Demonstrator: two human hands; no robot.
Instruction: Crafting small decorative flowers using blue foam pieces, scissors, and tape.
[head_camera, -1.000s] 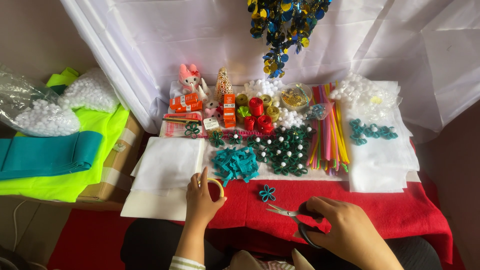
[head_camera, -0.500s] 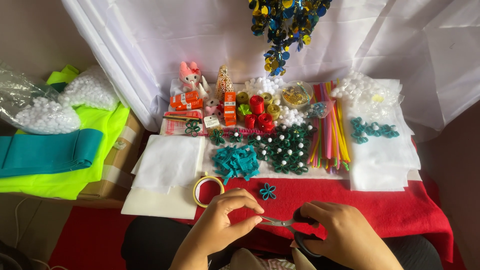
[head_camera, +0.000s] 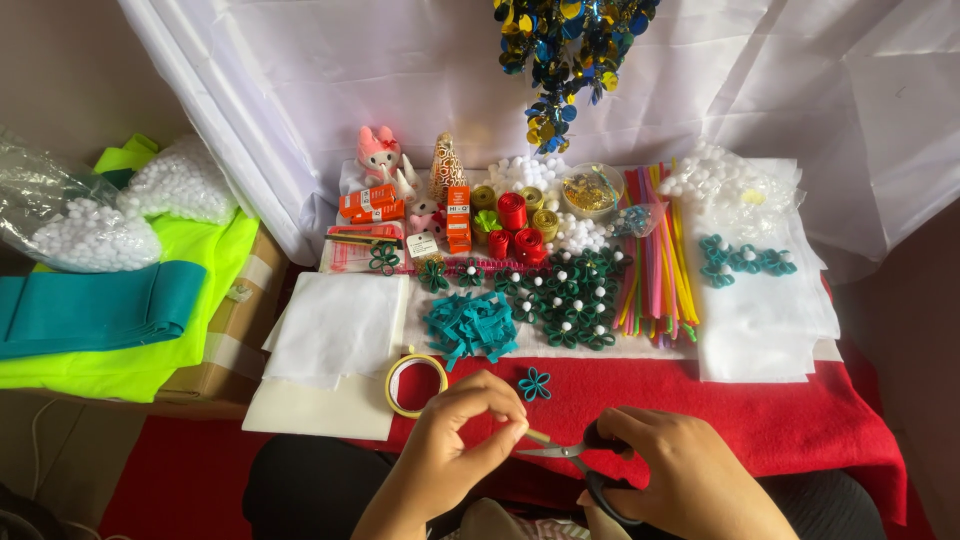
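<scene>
Cutting step: right hand (head_camera: 690, 480) closed around scissors (head_camera: 585, 462), blades open; left hand (head_camera: 465, 435) pinches something small, unidentifiable, at 9 o'clock. Next: close blades squarely.

Metal scissors (head_camera: 560, 451), matt red felt cloth (head_camera: 800, 420)

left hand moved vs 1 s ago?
Yes. The left hand was at the tape ring on the red cloth; it is now right of the ring, fingertips meeting the scissors in the right hand.
</scene>
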